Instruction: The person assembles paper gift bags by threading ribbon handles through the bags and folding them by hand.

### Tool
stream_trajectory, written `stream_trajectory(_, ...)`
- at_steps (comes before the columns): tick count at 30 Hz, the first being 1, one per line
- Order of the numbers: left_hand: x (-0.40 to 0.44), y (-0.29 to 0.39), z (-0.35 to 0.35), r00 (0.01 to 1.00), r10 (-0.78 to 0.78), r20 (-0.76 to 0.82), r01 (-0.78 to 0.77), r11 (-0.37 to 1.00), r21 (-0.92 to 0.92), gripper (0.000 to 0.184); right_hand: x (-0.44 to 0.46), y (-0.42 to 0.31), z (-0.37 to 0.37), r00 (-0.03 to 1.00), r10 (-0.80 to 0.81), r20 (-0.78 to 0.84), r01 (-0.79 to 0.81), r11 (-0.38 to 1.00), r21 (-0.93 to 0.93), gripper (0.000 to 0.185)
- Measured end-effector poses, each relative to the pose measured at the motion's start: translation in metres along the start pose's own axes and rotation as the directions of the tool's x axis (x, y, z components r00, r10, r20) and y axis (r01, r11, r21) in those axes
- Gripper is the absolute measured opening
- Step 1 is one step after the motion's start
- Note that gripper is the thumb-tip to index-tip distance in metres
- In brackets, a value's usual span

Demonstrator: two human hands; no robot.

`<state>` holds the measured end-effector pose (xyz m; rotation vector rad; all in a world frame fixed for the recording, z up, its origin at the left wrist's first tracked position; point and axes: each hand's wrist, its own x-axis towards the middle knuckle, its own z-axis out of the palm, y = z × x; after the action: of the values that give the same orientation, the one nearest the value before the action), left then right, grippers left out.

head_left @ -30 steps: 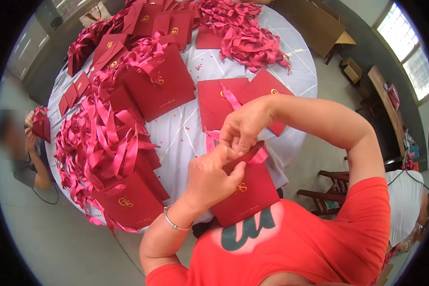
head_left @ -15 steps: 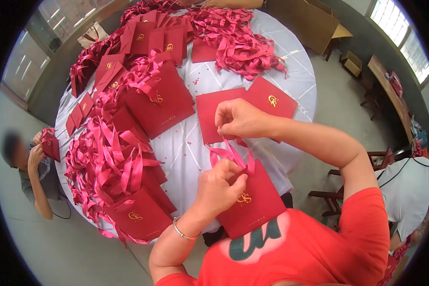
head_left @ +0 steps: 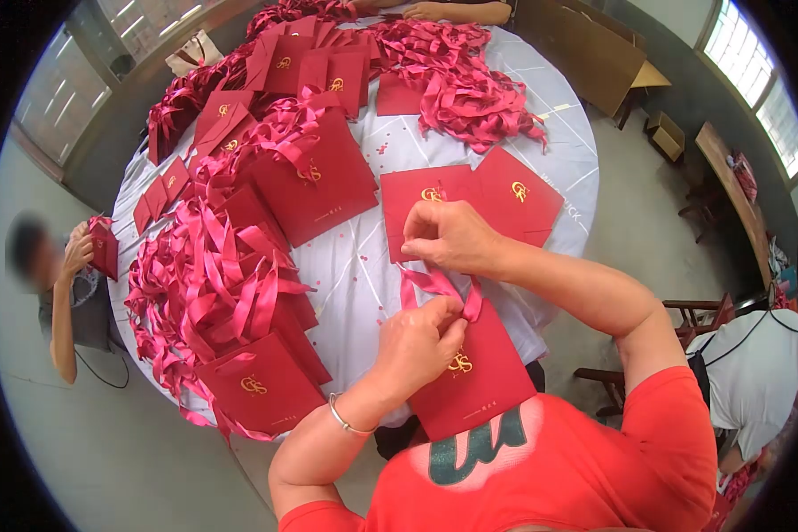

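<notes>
A red paper gift bag (head_left: 483, 377) with a gold monogram leans against my red shirt at the table's near edge. At its top edge my left hand (head_left: 417, 346), with a bracelet at the wrist, is closed on the pink ribbon (head_left: 434, 284), which loops up from the bag. Just above the ribbon, my right hand (head_left: 452, 235) is closed in a pinch; what its fingertips hold, if anything, cannot be made out. Beyond that hand, two flat red bags lie side by side, one on the left (head_left: 417, 186) and one on the right (head_left: 519, 191).
The round table (head_left: 341, 275) has a white cloth. Ribboned bags (head_left: 213, 284) are heaped on its left, and more ribbons (head_left: 470, 89) lie at the back. A person (head_left: 71, 301) at the left holds a small red bag. Cardboard boxes (head_left: 585, 53) stand behind.
The view has shifted slightly. The ribbon, which reached up near my right fingertips, now lies lower and flatter beneath them. My left hand keeps its grip at the bag's top.
</notes>
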<state>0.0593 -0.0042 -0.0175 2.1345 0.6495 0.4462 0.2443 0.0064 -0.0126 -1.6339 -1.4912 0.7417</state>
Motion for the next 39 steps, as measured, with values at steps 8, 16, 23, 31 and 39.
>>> stream_trajectory(8,0.001,-0.002,-0.002,0.999,-0.052,0.002,0.052,0.998,-0.025,0.022,-0.068,-0.012,-0.048,0.933,0.357,0.038,-0.324,0.883,-0.341,0.045)
stream_trajectory(16,0.001,-0.001,0.001,0.998,-0.056,-0.004,0.056,0.998,-0.029,0.020,-0.081,0.012,-0.018,0.946,0.305,0.113,-0.323,0.847,0.422,0.024)
stream_trajectory(23,0.000,-0.006,0.006,0.999,-0.006,-0.042,0.006,1.000,0.011,0.017,-0.052,-0.007,-0.013,0.884,-0.252,-0.392,0.030,0.871,-0.491,0.028)
stream_trajectory(31,0.002,-0.001,-0.002,1.000,-0.016,0.002,0.016,1.000,0.023,0.018,-0.020,0.002,0.007,0.999,0.037,-0.007,-0.034,0.805,-0.592,0.031)
stream_trajectory(39,0.002,-0.005,0.000,0.998,0.041,-0.047,-0.042,0.999,-0.022,0.016,-0.020,0.009,0.016,0.983,0.039,-0.182,-0.095,0.945,-0.312,0.024)
